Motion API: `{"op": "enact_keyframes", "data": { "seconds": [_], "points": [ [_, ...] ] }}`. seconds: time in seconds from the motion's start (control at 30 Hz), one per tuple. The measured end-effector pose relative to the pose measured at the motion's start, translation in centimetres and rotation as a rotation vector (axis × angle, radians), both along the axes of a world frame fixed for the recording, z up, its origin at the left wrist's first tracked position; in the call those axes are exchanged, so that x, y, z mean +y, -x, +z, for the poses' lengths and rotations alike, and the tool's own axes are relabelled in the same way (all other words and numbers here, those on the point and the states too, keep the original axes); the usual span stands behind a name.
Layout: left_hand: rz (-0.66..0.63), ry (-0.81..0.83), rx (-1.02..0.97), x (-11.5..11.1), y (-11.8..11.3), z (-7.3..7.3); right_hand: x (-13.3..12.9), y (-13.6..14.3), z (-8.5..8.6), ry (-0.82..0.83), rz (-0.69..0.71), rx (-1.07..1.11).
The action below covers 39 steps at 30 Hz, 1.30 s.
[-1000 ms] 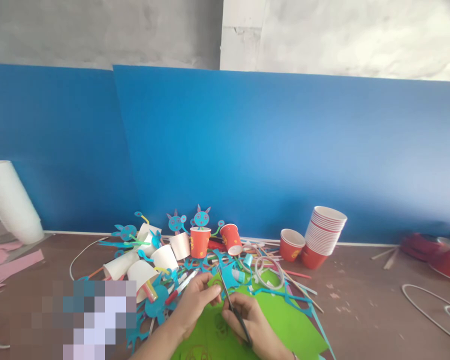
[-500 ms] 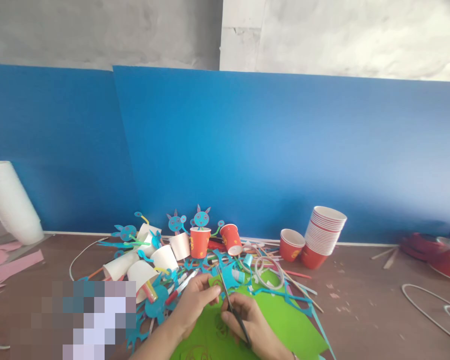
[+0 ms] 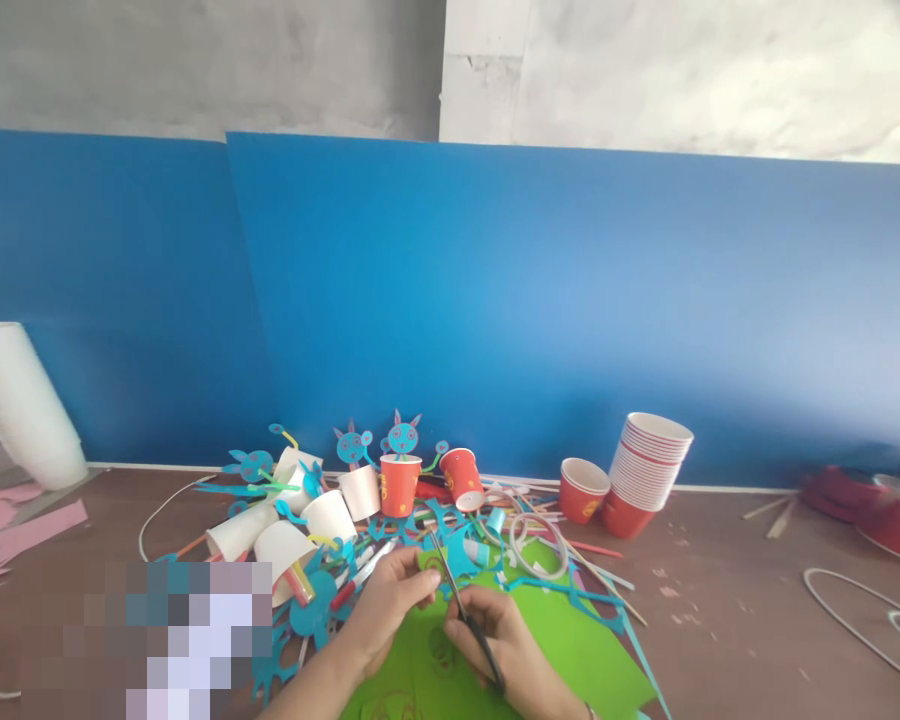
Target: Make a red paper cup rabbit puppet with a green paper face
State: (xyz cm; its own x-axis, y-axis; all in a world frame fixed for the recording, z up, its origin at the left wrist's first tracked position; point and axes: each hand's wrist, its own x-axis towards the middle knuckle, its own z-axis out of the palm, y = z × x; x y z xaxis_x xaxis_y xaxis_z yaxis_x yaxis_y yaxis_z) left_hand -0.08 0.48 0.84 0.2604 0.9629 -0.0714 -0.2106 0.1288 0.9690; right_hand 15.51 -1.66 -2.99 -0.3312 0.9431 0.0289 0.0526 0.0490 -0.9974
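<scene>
Left hand (image 3: 390, 608) pinches a small green paper piece (image 3: 432, 562), marked with dark curved lines, between thumb and fingers above green sheets (image 3: 570, 640); the right hand (image 3: 506, 640) curls round black-handled scissors (image 3: 487, 660), blades nearly together at the piece's right edge. Blue cutouts (image 3: 311, 608) crowd the left; rightward, the brown surface (image 3: 720, 640) gives room up to a white cord (image 3: 829, 572).

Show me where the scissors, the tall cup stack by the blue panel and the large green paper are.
Scissors (image 3: 455, 592): head view, blades near the handles.
Cup stack (image 3: 648, 469): head view, stacked rims.
Green paper (image 3: 570, 645): head view, plain right-hand part.
</scene>
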Motion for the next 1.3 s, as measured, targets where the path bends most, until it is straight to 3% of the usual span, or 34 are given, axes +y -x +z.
{"op": "enact_keyframes", "data": {
  "seconds": [0.23, 0.57, 1.0, 1.3],
  "points": [
    [0.03, -0.007, 0.037, 0.1, 0.0, -0.4, 0.1, -0.1, -0.4, 0.035, 0.004, -0.018],
    [-0.002, -0.039, 0.087, -0.1, 0.0, 0.2, -0.2, 0.0, 0.7, 0.045, 0.01, 0.007],
    [0.044, -0.022, 0.062, 0.0, 0.0, -0.2, 0.0, -0.1, 0.2, 0.037, 0.002, 0.0],
    [-0.031, -0.032, 0.024, 0.0, 0.0, -0.3, 0.0, -0.2, 0.1, 0.042, 0.043, 0.036]
  ]
}}
